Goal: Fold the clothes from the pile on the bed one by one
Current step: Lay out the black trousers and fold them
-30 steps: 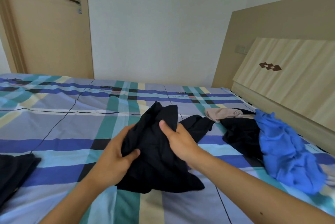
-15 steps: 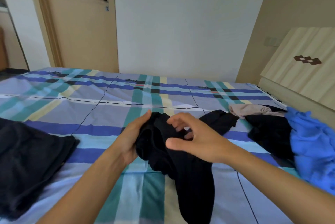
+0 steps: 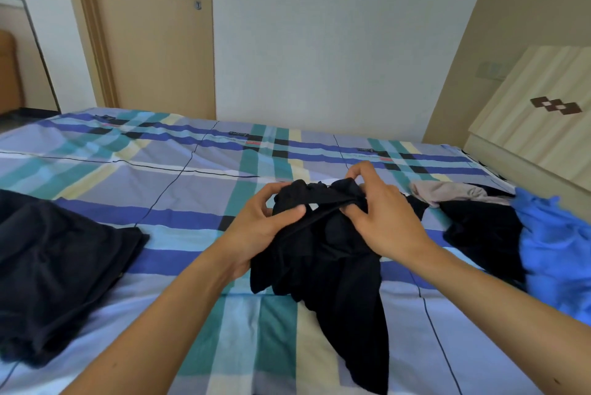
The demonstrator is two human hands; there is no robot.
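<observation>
Black bunched garment (image 3: 329,254) gripped by 2 hands (image 3: 259,230) (image 3: 383,223).

A black garment (image 3: 326,254) sits bunched near the middle of the bed (image 3: 160,177), its top edge lifted and gathered into folds. The left hand (image 3: 256,228) grips it on one side with thumb over the cloth, and the right hand (image 3: 380,218) pinches it on the other. Its lower part trails in a long point toward the near edge of the bed. The pile lies by the right edge, near the head of the bed: a crumpled blue garment (image 3: 556,250), a black piece (image 3: 483,228) touching it, and a beige piece (image 3: 447,194) on the far side. A dark garment (image 3: 57,273) lies flat by the left edge, well apart from the pile.
</observation>
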